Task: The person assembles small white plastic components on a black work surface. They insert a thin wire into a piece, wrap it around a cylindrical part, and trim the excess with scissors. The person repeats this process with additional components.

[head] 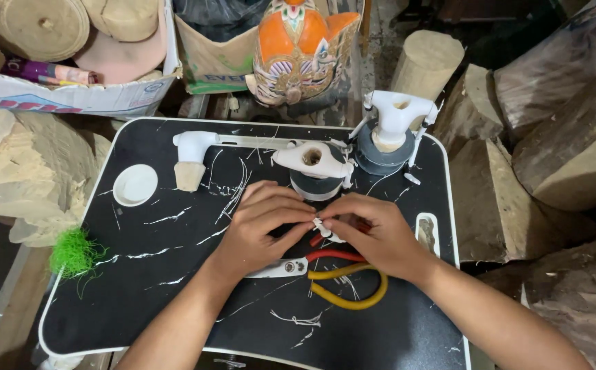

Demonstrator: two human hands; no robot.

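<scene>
round white dish (135, 185) at tray's left | left hand (260, 226) pinching small white carved piece (323, 227) above black speckled tray (140, 294) | right hand (373, 236) gripping same piece | red-and-yellow-handled pliers (332, 270) lying beneath both hands

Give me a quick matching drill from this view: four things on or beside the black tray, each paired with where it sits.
Things:
1. Small white round dish
2. Green fibre tuft
3. Pliers with red and yellow handles
4. Orange painted mask

Places:
A. Under both hands, mid-tray
B. Behind the tray's far edge, centre
C. On the tray, near its left rim
D. Just off the tray's left edge

Pairs: 1-C, 2-D, 3-A, 4-B
</scene>
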